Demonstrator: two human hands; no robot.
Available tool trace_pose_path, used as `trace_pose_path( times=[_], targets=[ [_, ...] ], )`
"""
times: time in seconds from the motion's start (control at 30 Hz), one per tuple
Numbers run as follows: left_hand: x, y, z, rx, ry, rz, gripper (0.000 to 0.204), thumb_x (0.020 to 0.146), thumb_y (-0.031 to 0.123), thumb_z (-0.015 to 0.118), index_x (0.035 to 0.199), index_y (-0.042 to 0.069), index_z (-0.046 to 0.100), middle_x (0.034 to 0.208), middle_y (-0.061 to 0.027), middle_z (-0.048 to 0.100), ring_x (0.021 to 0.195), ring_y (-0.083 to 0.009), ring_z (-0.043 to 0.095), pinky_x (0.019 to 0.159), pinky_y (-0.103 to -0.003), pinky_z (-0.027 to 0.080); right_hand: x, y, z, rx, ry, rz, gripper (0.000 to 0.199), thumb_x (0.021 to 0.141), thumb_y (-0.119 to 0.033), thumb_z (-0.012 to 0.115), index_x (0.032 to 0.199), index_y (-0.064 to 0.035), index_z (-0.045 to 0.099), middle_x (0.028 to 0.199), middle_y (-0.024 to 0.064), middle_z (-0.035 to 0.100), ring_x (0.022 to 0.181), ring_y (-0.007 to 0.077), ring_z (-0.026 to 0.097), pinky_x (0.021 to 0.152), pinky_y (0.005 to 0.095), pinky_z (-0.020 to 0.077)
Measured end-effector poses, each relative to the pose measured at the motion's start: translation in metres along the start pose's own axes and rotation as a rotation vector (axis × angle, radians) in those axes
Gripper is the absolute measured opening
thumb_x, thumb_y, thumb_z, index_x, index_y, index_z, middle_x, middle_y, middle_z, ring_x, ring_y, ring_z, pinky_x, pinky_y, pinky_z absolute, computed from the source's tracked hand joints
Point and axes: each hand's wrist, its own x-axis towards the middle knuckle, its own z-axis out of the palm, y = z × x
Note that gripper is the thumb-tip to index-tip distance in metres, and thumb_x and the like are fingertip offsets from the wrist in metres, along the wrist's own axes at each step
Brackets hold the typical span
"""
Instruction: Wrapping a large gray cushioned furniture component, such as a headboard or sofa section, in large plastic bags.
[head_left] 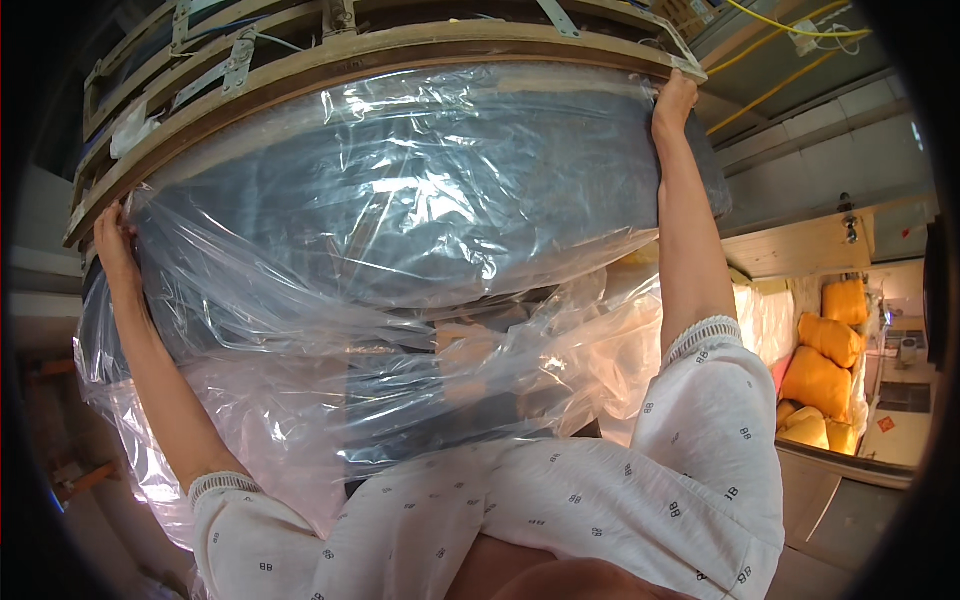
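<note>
A large dark blue-grey padded piece, covered in clear plastic film [420,190], fills the middle of the view. Along its top runs a wooden frame [400,52] with metal brackets. My right hand [675,103] is raised and closed at the frame's right corner. At the left end, my left hand [117,245] has its fingers curled at the frame's edge, beside gathered film. Some of its fingertips are hidden behind the edge. Loose folds of the film hang down toward my white patterned shirt.
Orange bundles [820,375] are stacked at the right, beyond a wooden board [800,245]. Yellow cables [770,95] stretch across the upper right. Silvery metal hinges [240,62] are fixed to the frame's slats at the upper left.
</note>
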Motion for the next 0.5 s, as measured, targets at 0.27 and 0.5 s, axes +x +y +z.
trace_pose_path(
  times=[0.27, 0.5],
  targets=[
    [-0.005, -0.006, 0.016, 0.396, -0.041, 0.349, 0.033, 0.081, 0.033, 0.059, 0.094, 0.003, 0.058, 0.086, -0.0035, 0.056, 0.072, -0.0123, 0.050, 0.065, -0.023, 0.040, -0.008, -0.017, -0.008, -0.147, 0.045, -0.110, 0.053, 0.084, -0.036, 0.041, 0.081, 0.0134, 0.060, 0.093, 0.0354, 0.054, 0.091, 0.0489, 0.048, 0.087, 0.0485, 0.0340],
    [-0.051, 0.046, -0.043, 0.424, -0.016, 0.250, 0.036, 0.081, 0.031, 0.063, 0.105, 0.004, 0.060, 0.101, -0.0057, 0.060, 0.096, -0.0125, 0.052, 0.084, -0.026, 0.040, -0.081, -0.027, -0.071, -0.269, -0.271, -0.515, 0.035, 0.072, -0.036, 0.064, 0.082, -0.0029, 0.064, 0.089, 0.0123, 0.061, 0.088, 0.0309, 0.055, 0.082, 0.0358, 0.0406]
  ],
)
